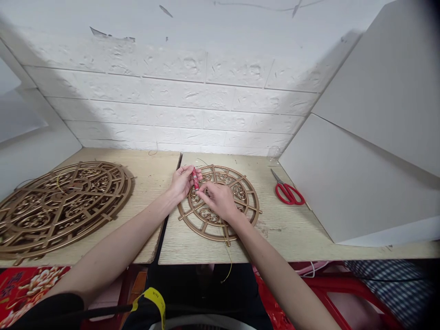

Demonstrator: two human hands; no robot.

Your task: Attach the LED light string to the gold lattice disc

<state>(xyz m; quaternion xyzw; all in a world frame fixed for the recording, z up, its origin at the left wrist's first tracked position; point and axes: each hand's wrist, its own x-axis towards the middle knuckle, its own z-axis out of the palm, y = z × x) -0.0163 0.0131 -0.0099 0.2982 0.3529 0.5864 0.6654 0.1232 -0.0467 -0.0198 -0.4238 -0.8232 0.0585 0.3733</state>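
A round gold openwork plaque (pixel 240 201) lies flat on the wooden table (pixel 292 229) in front of me. Over its left part, my left hand (pixel 181 182) is closed on a small red firecracker-like tube (pixel 195 178), held upright. My right hand (pixel 218 200) rests on the plaque's middle with its fingers pinched near the lower end of the red tube. A thin gold wire (pixel 228 261) trails from under my right hand over the table's front edge.
A stack of larger gold openwork plaques (pixel 62 201) lies at the left. Red-handled scissors (pixel 287 191) lie right of the plaque. White boards (pixel 360 183) stand along the right side, a white brick wall behind. Red stools and red printed cloth show below the table.
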